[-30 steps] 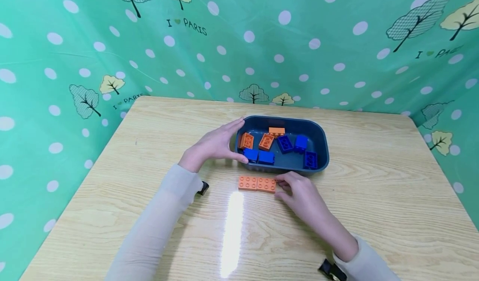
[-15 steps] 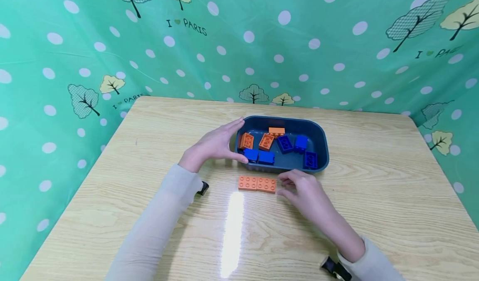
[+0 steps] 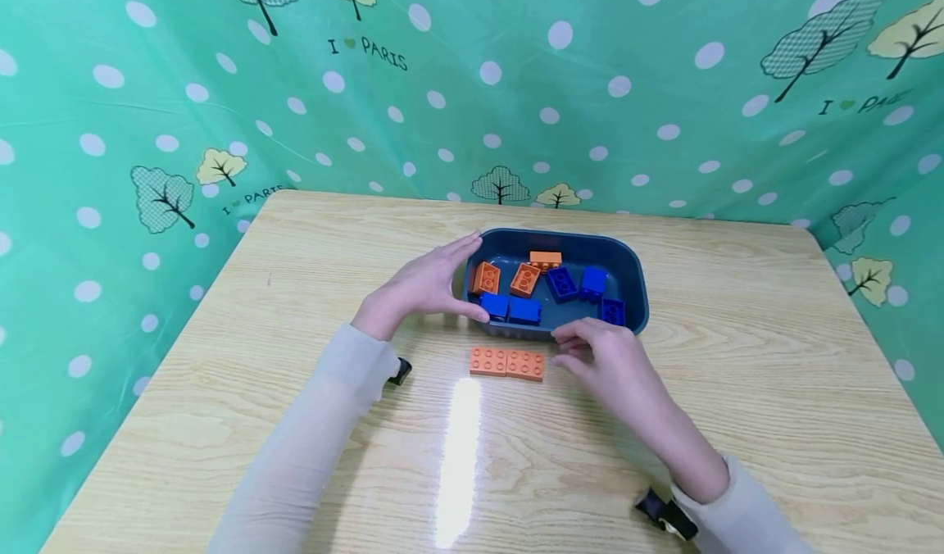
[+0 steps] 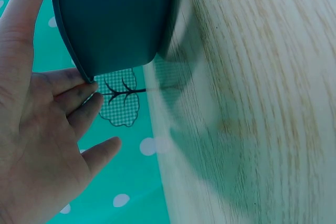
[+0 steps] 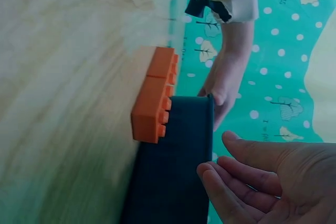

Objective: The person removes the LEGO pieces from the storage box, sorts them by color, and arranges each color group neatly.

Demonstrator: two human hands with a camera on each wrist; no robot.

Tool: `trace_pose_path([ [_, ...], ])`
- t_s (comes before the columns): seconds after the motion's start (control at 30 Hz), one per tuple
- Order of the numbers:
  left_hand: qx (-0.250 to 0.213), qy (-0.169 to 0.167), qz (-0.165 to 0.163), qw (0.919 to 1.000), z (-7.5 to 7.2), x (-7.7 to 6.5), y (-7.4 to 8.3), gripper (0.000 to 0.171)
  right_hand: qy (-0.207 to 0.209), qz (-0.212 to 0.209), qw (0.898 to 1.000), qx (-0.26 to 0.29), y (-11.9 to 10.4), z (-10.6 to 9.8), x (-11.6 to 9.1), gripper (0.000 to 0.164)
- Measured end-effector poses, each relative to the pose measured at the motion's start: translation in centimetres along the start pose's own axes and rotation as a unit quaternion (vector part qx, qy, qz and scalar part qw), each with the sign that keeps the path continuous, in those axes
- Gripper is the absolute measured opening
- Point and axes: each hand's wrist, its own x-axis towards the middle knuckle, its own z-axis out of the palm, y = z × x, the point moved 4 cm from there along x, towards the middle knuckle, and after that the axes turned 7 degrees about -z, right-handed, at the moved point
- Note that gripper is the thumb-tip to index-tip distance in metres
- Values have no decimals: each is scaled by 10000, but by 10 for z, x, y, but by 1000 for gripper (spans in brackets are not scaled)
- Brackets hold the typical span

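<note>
My left hand (image 3: 422,283) holds the left end of a dark blue plastic bin (image 3: 640,283), thumb at the near rim and fingers at the far rim. The left wrist view shows its fingertips touching the bin's rim (image 4: 79,69). My right hand (image 3: 608,365) hovers before the bin's near side, fingers loosely bent, nothing between them. To its left, two orange toy building bricks (image 3: 506,363) lie end to end on the table, studs up. In the right wrist view the same bricks (image 5: 152,100) stand beside the bin wall, apart from my hand (image 5: 262,182).
Inside the bin lie several blue bricks (image 3: 525,311) and a few orange bricks (image 3: 525,279), turned various ways. The wooden table (image 3: 737,333) reaches back to a green dotted curtain (image 3: 516,128). Light glares off the wood (image 3: 457,464) in front of the bricks.
My right hand has let go of the right-hand orange brick and moved right and slightly away, toward the bin. The left hand, the bin and the bricks have stayed put.
</note>
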Motion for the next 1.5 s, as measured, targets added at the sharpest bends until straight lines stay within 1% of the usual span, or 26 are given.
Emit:
trace_pose_path([
  [0.1, -6, 7, -4, 10000, 0, 0, 0, 128, 19, 7, 10000, -2, -1, -4, 3, 23],
  [0.4, -31, 9, 17, 10000, 0, 0, 0, 128, 249, -2, 9997, 49, 1, -15, 13, 24],
  [0.63, -39, 4, 10, 10000, 1, -1, 0, 128, 472, -63, 9987, 188, 8, -18, 24, 27],
  [0.77, -40, -6, -3, 10000, 1, 0, -1, 128, 656, -173, 9974, 224, 14, -16, 32, 30],
  [0.97, -44, 13, 3, 10000, 1, 0, -1, 128, 875, -475, 9946, 301, 27, -12, 47, 35],
  [1.07, -39, 28, 24, 10000, 1, 1, -1, 128, 831, -636, 9941, 300, 34, -9, 55, 39],
  [1.17, -36, 27, 53, 10000, 2, 1, 0, 128, 708, -665, 9947, 323, 40, -7, 62, 44],
  [1.37, -41, 21, 40, 10000, 1, 1, 0, 128, 249, -330, 9972, 620, 53, -1, 75, 52],
  [1.5, -32, 15, 24, 10000, 1, 1, 0, 129, -44, -55, 9980, 623, 61, 3, 83, 55],
])
